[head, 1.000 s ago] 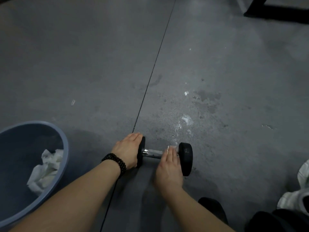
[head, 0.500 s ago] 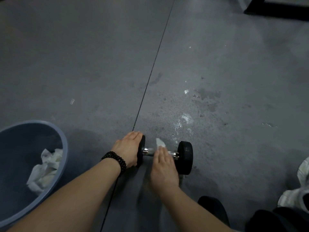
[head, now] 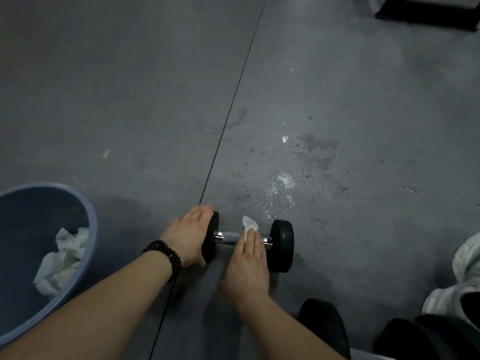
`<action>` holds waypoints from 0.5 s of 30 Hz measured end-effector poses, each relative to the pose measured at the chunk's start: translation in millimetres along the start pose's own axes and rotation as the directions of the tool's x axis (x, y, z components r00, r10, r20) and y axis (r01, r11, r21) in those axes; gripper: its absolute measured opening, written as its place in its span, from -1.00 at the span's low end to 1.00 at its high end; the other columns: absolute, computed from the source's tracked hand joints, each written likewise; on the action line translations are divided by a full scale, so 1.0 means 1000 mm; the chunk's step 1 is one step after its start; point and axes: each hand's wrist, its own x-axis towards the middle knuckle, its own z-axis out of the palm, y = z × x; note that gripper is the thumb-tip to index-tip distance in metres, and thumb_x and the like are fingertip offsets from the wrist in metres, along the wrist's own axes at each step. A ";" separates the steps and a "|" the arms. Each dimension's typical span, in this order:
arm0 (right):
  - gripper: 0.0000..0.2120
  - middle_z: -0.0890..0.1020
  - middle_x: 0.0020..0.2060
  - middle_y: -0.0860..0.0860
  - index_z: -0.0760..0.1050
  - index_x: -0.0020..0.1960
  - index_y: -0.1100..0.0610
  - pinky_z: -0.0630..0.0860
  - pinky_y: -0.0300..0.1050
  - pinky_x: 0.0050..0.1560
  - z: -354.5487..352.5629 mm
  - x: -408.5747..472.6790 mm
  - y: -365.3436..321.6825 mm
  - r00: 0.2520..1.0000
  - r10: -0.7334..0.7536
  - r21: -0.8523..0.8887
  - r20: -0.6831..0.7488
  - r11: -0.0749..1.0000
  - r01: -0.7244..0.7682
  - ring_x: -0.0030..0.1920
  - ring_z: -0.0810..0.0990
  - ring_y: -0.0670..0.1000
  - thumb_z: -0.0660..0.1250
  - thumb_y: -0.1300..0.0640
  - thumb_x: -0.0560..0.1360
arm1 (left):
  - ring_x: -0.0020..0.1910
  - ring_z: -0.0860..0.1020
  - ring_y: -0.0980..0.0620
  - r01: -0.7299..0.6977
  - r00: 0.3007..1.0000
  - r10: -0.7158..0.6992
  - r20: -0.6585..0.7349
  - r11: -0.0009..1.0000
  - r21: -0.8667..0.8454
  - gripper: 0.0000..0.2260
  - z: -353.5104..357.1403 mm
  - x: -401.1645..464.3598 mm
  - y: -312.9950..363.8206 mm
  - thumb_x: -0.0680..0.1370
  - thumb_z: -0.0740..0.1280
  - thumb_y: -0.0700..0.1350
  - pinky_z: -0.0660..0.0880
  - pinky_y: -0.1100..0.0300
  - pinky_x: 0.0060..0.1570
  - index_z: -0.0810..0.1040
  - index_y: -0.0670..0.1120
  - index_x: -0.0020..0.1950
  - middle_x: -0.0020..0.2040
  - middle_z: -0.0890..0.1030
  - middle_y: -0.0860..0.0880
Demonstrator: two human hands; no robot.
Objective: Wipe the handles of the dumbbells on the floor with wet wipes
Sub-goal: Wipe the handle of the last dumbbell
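A small dumbbell point(head: 281, 245) with black round ends and a chrome handle point(head: 228, 236) lies on the grey floor in front of me. My left hand point(head: 188, 232), with a black bead bracelet on the wrist, lies flat against the left end and steadies it. My right hand point(head: 248, 266) presses a white wet wipe point(head: 250, 224) down onto the right part of the handle with straight fingers. A corner of the wipe sticks out beyond my fingertips.
A blue bin point(head: 89, 229) with crumpled used wipes point(head: 63, 258) inside stands at the left. Damp marks point(head: 284, 180) spot the floor beyond the dumbbell. Black weights point(head: 324, 326) and a white shoe point(head: 467, 255) sit at the lower right; a black frame base point(head: 426, 14) is at the top right.
My right hand slid the wipe left along the handle from the right end, then back a little to the right. The wipe's corner now shows. The left hand stayed put.
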 end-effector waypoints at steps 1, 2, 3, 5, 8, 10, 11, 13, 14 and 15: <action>-0.25 -0.28 0.55 0.23 -0.24 0.57 0.28 -0.27 0.07 0.53 0.003 -0.001 0.002 1.000 -0.018 0.003 0.001 1.000 0.018 0.54 -0.33 0.18 0.12 0.10 0.57 | 0.44 0.30 -0.05 0.009 1.000 -0.009 0.015 0.999 -0.047 -0.03 -0.001 -0.002 0.001 0.25 0.64 0.04 0.37 0.03 0.35 0.13 -0.06 0.48 0.51 0.23 -0.05; -0.28 -0.28 0.55 0.24 -0.24 0.58 0.25 -0.26 0.07 0.53 0.005 -0.003 0.006 1.000 -0.018 0.008 -0.003 1.000 0.018 0.54 -0.33 0.18 0.10 0.14 0.58 | 0.36 0.38 -0.05 0.022 1.000 -0.020 0.019 0.996 -0.090 -0.13 -0.004 -0.003 0.002 0.26 0.63 0.03 0.41 0.05 0.27 0.19 -0.05 0.41 0.42 0.32 -0.06; -0.28 -0.28 0.55 0.25 -0.25 0.58 0.21 -0.25 0.07 0.53 0.006 -0.005 0.010 1.000 -0.005 0.013 -0.007 1.000 0.005 0.54 -0.33 0.19 0.09 0.17 0.57 | 0.29 0.41 -0.05 0.032 0.999 -0.030 0.015 0.993 -0.115 -0.20 -0.006 -0.004 0.002 0.26 0.63 0.02 0.43 0.07 0.21 0.23 -0.04 0.34 0.35 0.37 -0.05; -0.26 -0.30 0.54 0.26 -0.26 0.59 0.16 -0.25 0.06 0.53 0.005 -0.010 0.014 0.999 0.033 0.027 -0.006 0.999 -0.033 0.54 -0.34 0.20 0.11 0.20 0.56 | 0.31 0.38 -0.07 0.025 1.000 -0.024 0.016 0.994 -0.111 -0.13 -0.009 -0.006 0.002 0.23 0.65 0.02 0.40 0.07 0.24 0.22 -0.05 0.39 0.35 0.34 -0.04; -0.22 -0.26 0.55 0.24 -0.26 0.58 0.20 -0.25 0.04 0.52 0.007 -0.015 0.010 0.998 0.054 0.048 -0.015 0.997 -0.053 0.55 -0.30 0.19 0.15 0.13 0.56 | 0.51 0.15 -0.09 0.004 0.999 -0.003 0.045 1.000 -0.026 0.16 -0.002 -0.011 0.005 0.24 0.65 0.05 0.24 0.00 0.45 -0.05 -0.08 0.60 0.55 0.08 -0.06; -0.15 -0.23 0.56 0.22 -0.20 0.58 0.25 -0.23 0.04 0.51 0.017 -0.017 0.005 0.997 0.024 0.067 -0.073 0.998 -0.019 0.56 -0.24 0.19 0.25 0.04 0.51 | 0.59 -0.06 -0.05 -0.006 0.998 0.005 0.065 1.000 0.013 0.18 0.007 -0.014 0.007 0.29 0.63 0.05 0.08 0.00 0.53 -0.15 -0.08 0.61 0.61 -0.11 -0.03; -0.13 -0.21 0.56 0.20 -0.13 0.58 0.26 -0.20 0.04 0.51 0.023 -0.017 0.003 0.993 -0.033 0.040 -0.115 0.998 0.038 0.57 -0.19 0.18 0.28 0.02 0.47 | 0.59 -0.13 -0.01 -0.010 0.998 0.009 0.069 1.000 0.027 0.17 0.010 -0.015 0.007 0.31 0.61 0.05 0.02 0.00 0.54 -0.17 -0.08 0.61 0.62 -0.14 -0.01; -0.19 -0.18 0.52 0.19 -0.06 0.58 0.27 -0.16 0.04 0.50 0.031 -0.018 0.001 0.975 -0.183 -0.042 -0.128 0.983 0.179 0.57 -0.12 0.16 0.23 0.04 0.46 | 0.59 -0.17 0.02 -0.007 0.998 0.005 0.062 0.999 0.031 0.14 0.011 -0.016 0.007 0.33 0.60 0.05 -0.03 0.02 0.54 -0.17 -0.08 0.61 0.63 -0.13 0.00; -0.28 -0.12 0.53 0.21 -0.03 0.57 0.30 -0.12 0.05 0.51 0.029 -0.019 0.004 0.966 -0.206 -0.065 -0.155 0.978 0.198 0.57 -0.08 0.17 0.12 0.09 0.48 | 0.59 -0.16 0.03 -0.002 0.998 0.001 0.057 1.000 0.024 0.14 0.012 -0.016 0.007 0.33 0.60 0.05 -0.03 0.03 0.54 -0.16 -0.08 0.61 0.63 -0.11 0.00; -0.33 -0.07 0.54 0.24 -0.01 0.56 0.33 -0.08 0.05 0.52 0.028 -0.017 0.009 0.965 -0.165 -0.058 -0.206 0.986 0.157 0.57 -0.03 0.17 0.01 0.15 0.48 | 0.59 -0.16 0.03 0.001 0.999 -0.002 0.054 1.000 0.014 0.14 0.012 -0.015 0.007 0.33 0.61 0.04 -0.01 0.02 0.54 -0.15 -0.07 0.61 0.63 -0.10 0.00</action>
